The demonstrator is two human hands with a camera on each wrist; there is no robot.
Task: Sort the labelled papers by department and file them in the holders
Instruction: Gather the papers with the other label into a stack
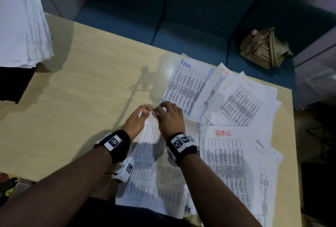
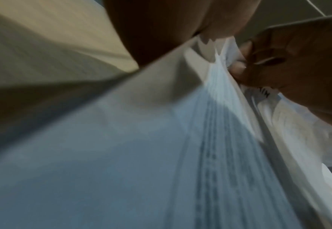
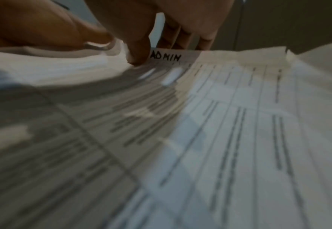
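1. The surface (image 1: pixel 76 84), pale wood, filled most of the head view, with a blue sofa (image 1: pixel 181 17) beyond its far edge at twelve o'clock and a tan bag (image 1: pixel 263 48) on the sofa toward one o'clock.
2. A tall stack of white papers (image 1: pixel 21 26) stood at ten o'clock, well apart from the hands. Whether it sat in a holder I could not tell.
3. A loose spread of printed sheets (image 1: pixel 234 103), several marked "Admin" in red or blue, fanned out from two to four o'clock, overlapping one another; the nearest of them carried a red "ADMIN" label (image 1: pixel 223 133) just right of the right wrist.
4. The sheet in hand (image 1: pixel 154 168) lay with its long axis running from six o'clock up to twelve, its near end hanging over the surface's edge toward the person and its far end raised between the two hands.
5. The left hand (image 1: pixel 136 120) pinched that far edge with curled fingers from the eleven o'clock side; the left wrist view showed the paper bunched under them.
6. The right hand (image 1: pixel 170 117) met it from one o'clock, thumb on top and fingers behind the same edge; in the right wrist view the thumb sat just beside a black "ADMIN" label (image 3: pixel 165 57).
7. Both hands were equally near the sheet's top edge. Judging by the label, it belonged with the Admin spread at two o'clock, so the right hand had the shorter carry.
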